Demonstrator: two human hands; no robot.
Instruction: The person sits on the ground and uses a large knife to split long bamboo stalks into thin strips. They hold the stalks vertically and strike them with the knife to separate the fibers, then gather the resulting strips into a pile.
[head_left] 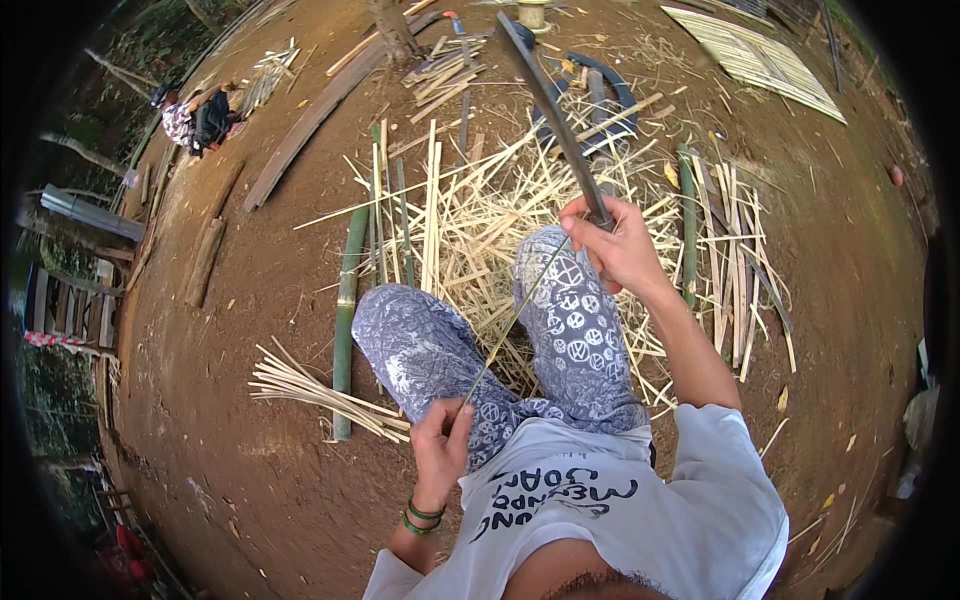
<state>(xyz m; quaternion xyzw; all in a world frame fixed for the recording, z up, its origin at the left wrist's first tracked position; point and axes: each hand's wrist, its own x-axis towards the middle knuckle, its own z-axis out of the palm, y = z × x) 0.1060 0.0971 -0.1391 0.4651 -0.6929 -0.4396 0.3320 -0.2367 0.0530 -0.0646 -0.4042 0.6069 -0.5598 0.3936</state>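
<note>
A thin green-yellow bamboo strip [514,322] runs slantwise between my hands, across my lap. Its lower end is pinched in the closed fingers of my left hand [442,446], by my left thigh. My right hand [622,245], above my right knee, is closed around the base of a machete [556,122]; its long dark blade points up and away to the left. The strip's upper end reaches the fingers of that same hand. My palm hides the machete's handle. Beyond my knees lies a loose heap of pale split bamboo strips [480,222].
Green bamboo poles flank me at left [346,320] and right [688,225]. A fanned bundle of strips [325,392] lies left of my legs. Further off are a dark ring-shaped object [622,92], a long plank [310,130], a slatted bamboo panel [755,58] and a seated person [200,120].
</note>
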